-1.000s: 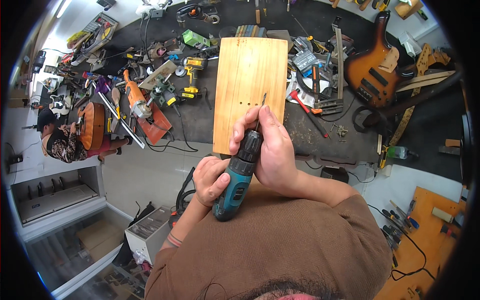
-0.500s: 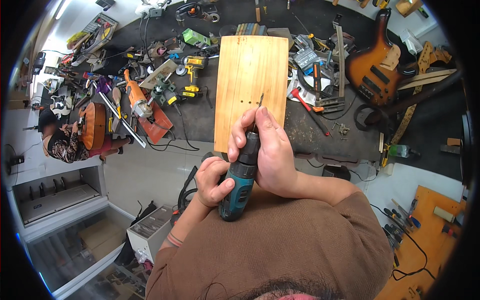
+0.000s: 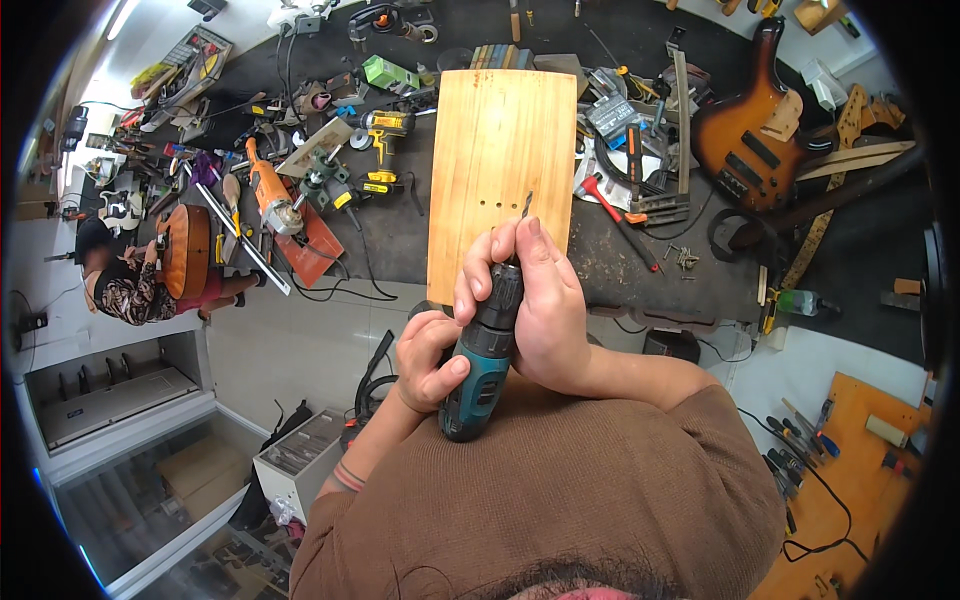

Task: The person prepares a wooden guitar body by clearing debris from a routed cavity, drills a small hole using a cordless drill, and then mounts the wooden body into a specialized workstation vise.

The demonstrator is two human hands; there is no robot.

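Note:
A teal and black cordless drill (image 3: 477,385) is held in front of my chest, its chuck pointing away from me. My left hand (image 3: 430,362) is closed around the drill's grip and body. Next to the chuck, my right hand (image 3: 548,305) is cupped, thumb and fingers pinching a thin dark drill bit (image 3: 527,206). The bit's tip sticks out past my fingertips, over a pale wooden board (image 3: 505,130) with a short row of small holes. My right fingers hide where the bit meets the chuck.
On the dark workbench (image 3: 620,255) lie a red-handled tool (image 3: 622,224), loose screws (image 3: 684,262), a yellow drill (image 3: 384,150) and an orange power tool (image 3: 270,190). An electric bass body (image 3: 750,140) rests at right. Far left, a person (image 3: 125,275) holds an acoustic guitar (image 3: 187,252).
The bit's tip and my right fingertips have shifted very slightly toward me and to the right. Both hands keep their hold.

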